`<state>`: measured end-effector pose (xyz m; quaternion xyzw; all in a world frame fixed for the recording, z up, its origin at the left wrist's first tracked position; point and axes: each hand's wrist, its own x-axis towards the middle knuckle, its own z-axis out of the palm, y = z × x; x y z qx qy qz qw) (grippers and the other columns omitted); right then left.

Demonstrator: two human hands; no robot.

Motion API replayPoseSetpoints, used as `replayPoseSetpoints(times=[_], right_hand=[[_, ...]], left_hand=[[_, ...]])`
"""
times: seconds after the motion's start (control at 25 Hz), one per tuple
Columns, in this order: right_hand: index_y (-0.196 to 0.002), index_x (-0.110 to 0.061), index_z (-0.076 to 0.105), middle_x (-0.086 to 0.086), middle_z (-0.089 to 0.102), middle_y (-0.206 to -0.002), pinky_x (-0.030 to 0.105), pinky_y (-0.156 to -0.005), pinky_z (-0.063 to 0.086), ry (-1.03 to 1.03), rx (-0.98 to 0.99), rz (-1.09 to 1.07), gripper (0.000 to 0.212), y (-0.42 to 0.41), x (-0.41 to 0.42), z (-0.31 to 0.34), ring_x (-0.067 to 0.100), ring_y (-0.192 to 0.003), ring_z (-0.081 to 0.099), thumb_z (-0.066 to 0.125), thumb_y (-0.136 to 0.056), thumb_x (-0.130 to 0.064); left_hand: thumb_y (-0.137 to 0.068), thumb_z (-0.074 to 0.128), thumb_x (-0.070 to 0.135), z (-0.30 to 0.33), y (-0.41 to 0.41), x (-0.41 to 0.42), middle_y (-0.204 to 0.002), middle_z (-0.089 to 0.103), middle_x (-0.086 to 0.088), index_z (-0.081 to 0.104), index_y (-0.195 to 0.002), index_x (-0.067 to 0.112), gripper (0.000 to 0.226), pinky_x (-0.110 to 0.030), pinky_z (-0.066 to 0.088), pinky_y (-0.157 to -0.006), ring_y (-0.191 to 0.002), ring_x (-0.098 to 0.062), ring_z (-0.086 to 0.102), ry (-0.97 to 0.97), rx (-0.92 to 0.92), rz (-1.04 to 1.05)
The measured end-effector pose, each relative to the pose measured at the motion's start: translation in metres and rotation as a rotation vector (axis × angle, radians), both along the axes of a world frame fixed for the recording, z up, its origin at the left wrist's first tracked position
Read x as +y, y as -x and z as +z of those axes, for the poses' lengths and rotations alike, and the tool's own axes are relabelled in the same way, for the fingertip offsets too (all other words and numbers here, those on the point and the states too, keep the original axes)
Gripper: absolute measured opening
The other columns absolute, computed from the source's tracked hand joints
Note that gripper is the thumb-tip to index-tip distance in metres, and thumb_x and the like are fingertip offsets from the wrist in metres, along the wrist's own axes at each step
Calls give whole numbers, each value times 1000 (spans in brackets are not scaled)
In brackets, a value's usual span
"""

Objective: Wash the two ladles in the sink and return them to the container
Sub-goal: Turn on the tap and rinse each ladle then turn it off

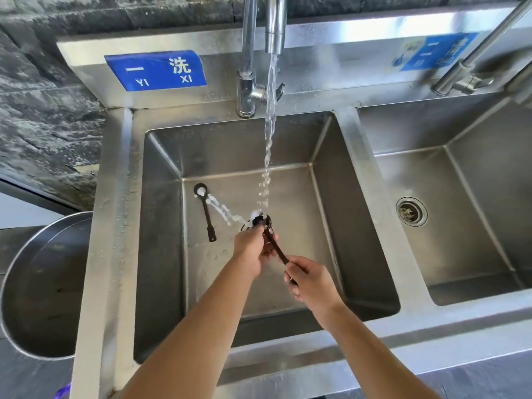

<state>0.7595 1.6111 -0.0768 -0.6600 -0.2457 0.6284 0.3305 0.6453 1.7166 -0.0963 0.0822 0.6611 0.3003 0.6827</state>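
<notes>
A dark, long-handled ladle (272, 240) is held over the middle of the left stainless-steel sink basin (161, 226), its small round bowl directly under the stream of water (269, 133) that falls from the chrome tap spout (275, 24). The left hand (253, 249) is closed around the ladle just below the bowl, its fingers wrapped over the upper part of the handle, so this grip is clenched on the ladle. The right hand (309, 279) is clenched on the lower end of the same handle, the dark end just visible between its fingers. White spray is thrown off the bowl toward the left.

A second dark ladle (205, 210) is seen lying flat on the floor of the same basin, to the left of the hands and apart from them, its round bowl toward the back wall and its handle pointing toward the near edge. A little white foam or water is seen in its bowl.

A round steel container (31, 254) is placed left of the sink unit, beside its outer wall. A second steel basin (475, 156) with a round drain strainer (411, 211) is set to the right, and a second tap (472, 64) is mounted above it. A blue sign (157, 70) with white characters is fixed to the backsplash behind the left basin, and another blue sign (434, 53) behind the right one.
</notes>
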Motion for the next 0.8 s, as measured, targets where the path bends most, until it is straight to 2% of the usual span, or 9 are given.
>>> replayPoseSetpoints(times=[0.08, 0.16, 0.28, 0.4, 0.48, 0.6, 0.72, 0.8], right_hand=[[-96, 1, 69, 9, 52, -66, 24, -44, 29, -21, -48, 1, 22, -1, -1, -3, 11, -47, 38, 50, -97, -9], [-93, -3, 71, 6, 53, -64, 24, -46, 30, -39, -98, -8, 21, -3, 0, -7, 14, -51, 39, 52, -97, -11], [-91, -2, 69, 4, 52, -63, 35, -52, 30, -61, -203, 7, 23, -2, 2, -10, 21, -57, 39, 53, -96, -18], [-83, -11, 70, -1, 57, -59, 32, -53, 38, -79, -419, 39, 28, -1, -2, -9, 11, -50, 46, 52, -98, -26], [-82, -26, 71, -5, 68, -64, 27, -54, 47, -105, -548, 82, 24, 1, -5, -5, 10, -55, 59, 55, -99, -32], [-87, -28, 70, -8, 70, -66, 22, -52, 55, -123, -634, 130, 19, 11, -3, -2, 9, -57, 67, 59, -99, -37], [-82, -30, 65, -6, 70, -60, 18, -42, 53, -91, -557, 75, 16, 18, 3, 0, 8, -47, 68, 64, -97, -36], [-83, -28, 64, -6, 71, -62, 20, -45, 56, -70, -537, 61, 15, 17, 5, 2, 6, -49, 69, 65, -97, -34]], left_hand=[[-100, 58, 19, -3, 1, 6, -58, 67, -8, 63, -84, 9, 20, -25, 45, -43, -46, -20, 57, -60, 74, -48], [-103, 54, 22, -5, 1, 8, -58, 67, -9, 63, -85, 9, 24, -25, 46, -43, -44, -20, 57, -111, 80, -88], [-105, 41, 9, -5, 0, 8, -63, 69, -12, 60, -98, 5, 21, -30, 52, -51, -52, -24, 62, -89, -113, -40], [-98, 38, -2, -1, 1, 13, -70, 65, -14, 58, -100, 5, 21, -30, 45, -50, -53, -24, 57, -17, -335, 116], [-95, 32, 3, 0, -1, 18, -70, 60, -12, 54, -96, 9, 23, -28, 33, -48, -48, -21, 48, 14, -399, 258], [-94, 28, 14, -2, -4, 21, -68, 60, -11, 49, -90, 9, 23, -24, 26, -43, -42, -19, 41, 11, -443, 386], [-100, 31, 38, -4, -7, 21, -78, 64, -12, 50, -95, 7, 37, -24, 26, -40, -44, -16, 40, -47, -451, 357], [-103, 38, 42, -5, -8, 19, -77, 63, -12, 51, -95, 9, 37, -26, 30, -40, -46, -16, 42, -115, -375, 247]])
